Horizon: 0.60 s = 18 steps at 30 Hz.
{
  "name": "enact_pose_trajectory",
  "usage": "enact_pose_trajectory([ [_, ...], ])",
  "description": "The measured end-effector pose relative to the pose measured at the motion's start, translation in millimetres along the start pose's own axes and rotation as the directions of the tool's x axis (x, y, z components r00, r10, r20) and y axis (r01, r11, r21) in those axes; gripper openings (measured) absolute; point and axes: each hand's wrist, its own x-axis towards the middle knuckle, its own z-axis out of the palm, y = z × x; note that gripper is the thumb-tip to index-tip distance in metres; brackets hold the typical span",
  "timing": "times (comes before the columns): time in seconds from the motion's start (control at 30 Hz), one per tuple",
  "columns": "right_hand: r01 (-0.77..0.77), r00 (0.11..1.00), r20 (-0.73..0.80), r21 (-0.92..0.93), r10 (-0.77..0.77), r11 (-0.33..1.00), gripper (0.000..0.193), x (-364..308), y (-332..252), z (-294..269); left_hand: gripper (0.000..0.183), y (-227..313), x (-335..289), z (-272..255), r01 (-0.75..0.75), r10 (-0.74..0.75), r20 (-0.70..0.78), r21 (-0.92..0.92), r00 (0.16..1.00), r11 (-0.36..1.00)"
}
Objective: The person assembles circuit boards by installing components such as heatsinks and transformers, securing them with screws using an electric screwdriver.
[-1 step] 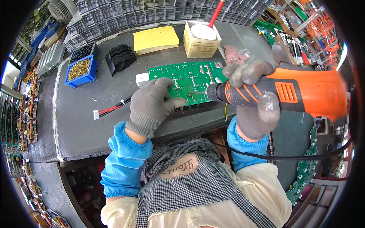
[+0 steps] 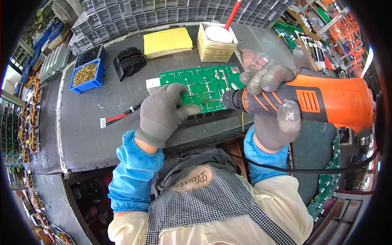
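A green circuit board (image 2: 198, 77) lies on the dark workbench in front of me. My left hand (image 2: 165, 108), in a grey glove, grips the board's near left edge, thumb and fingers closed on it. In my gloved right hand (image 2: 277, 106) is an orange and black electric screwdriver (image 2: 308, 100), held level with its tip pointing left. Its thin bit (image 2: 213, 100) reaches over the board to a small brass-coloured screw (image 2: 204, 102); whether the two are engaged I cannot tell. Red and black wires with a white connector (image 2: 103, 123) trail left from the board.
Blue bins of brass screws (image 2: 85, 76) and black parts (image 2: 87, 56) stand at the left, beside stacked black pieces (image 2: 129, 63). Behind the board are yellow sheets (image 2: 167, 42) and a box (image 2: 216, 51) holding a white round container. A black cable (image 2: 318, 170) runs along the right.
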Motion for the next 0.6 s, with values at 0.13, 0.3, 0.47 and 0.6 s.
enact_pose_trajectory([
  [0.13, 0.015, 1.000, 0.020, -0.026, -0.014, 1.000, 0.084, -2.4, -5.6, 2.8, 0.055, 0.2, 0.3, -0.7, 0.022, -0.023, 0.018, 0.015, 1.000, 1.000],
  [0.3, 0.045, 0.997, 0.065, 0.042, -0.048, 0.998, 0.087, -5.0, -6.8, -2.1, 0.056, 1.1, 1.5, -0.7, 0.036, -0.037, 0.040, 0.028, 0.999, 0.999],
  [0.47, 0.027, 1.000, 0.009, -0.019, -0.027, 0.999, 0.085, -3.2, -9.2, 4.0, 0.051, -0.9, 0.3, 0.7, 0.011, -0.011, 0.009, 0.002, 1.000, 1.000],
  [0.6, 0.006, 0.998, -0.062, 0.122, 0.002, 0.993, 0.082, 1.2, -8.8, 8.3, 0.049, -0.5, -0.5, -1.7, -0.013, 0.013, 0.003, 0.002, 1.000, 1.000],
])
